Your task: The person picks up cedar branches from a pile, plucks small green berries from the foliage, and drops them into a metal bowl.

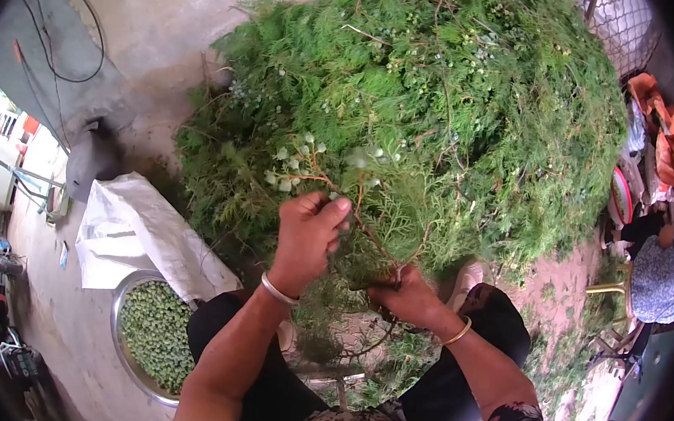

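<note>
A leafy green branch point(375, 234) with pale round cones at its upper left end is in front of me. My right hand point(408, 297) is closed around its lower stem. Near the cones, my left hand point(311, 236) has its fingers curled, with thumb and forefinger together; whatever is between them is too small to make out. Behind the branch rises a large heap of green cuttings point(443, 99) with more pale cones. A round metal basin point(119, 336) full of small green cones stands at the lower left, beside my knee.
A white sack point(123, 228) lies partly against the basin's rim. At the far right a person in patterned clothing point(658, 275) sits near orange cloth point(668, 131). A dark cable point(84, 80) hangs at the upper left. Scattered cuttings lie on the ground at the right.
</note>
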The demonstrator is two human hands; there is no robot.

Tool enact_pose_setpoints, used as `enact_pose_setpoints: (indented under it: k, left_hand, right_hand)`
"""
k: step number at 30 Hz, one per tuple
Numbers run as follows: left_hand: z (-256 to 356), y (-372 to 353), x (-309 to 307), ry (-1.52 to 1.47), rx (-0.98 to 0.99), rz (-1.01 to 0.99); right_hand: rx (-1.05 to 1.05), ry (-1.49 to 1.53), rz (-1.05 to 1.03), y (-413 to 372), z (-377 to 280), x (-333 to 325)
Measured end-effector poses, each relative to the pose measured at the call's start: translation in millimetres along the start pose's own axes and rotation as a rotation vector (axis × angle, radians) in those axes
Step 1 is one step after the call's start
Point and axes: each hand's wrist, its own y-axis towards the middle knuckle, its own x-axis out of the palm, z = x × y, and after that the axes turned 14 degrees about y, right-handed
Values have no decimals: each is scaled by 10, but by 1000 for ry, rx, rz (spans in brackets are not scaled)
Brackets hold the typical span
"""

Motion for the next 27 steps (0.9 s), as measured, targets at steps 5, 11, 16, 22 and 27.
enact_pose_setpoints:
  k: [5,11,16,22,27]
  left_hand:
    - [80,50,-212,-286,43,82]
    - [28,-11,-135,-272,-57,-55]
    - [-32,14,-119,14,-75,-78]
    - [-58,1,-194,262,2,-101]
    - [-45,119,-473,6,-3,-5]
  right_hand:
    - [-32,131,-62,-34,93,-71]
    - [-98,12,-70,-19,119,-104]
    - [-33,12,-89,-24,110,-115]
    - [15,57,-74,-59,94,-109]
    - [4,22,-113,-44,145,-188]
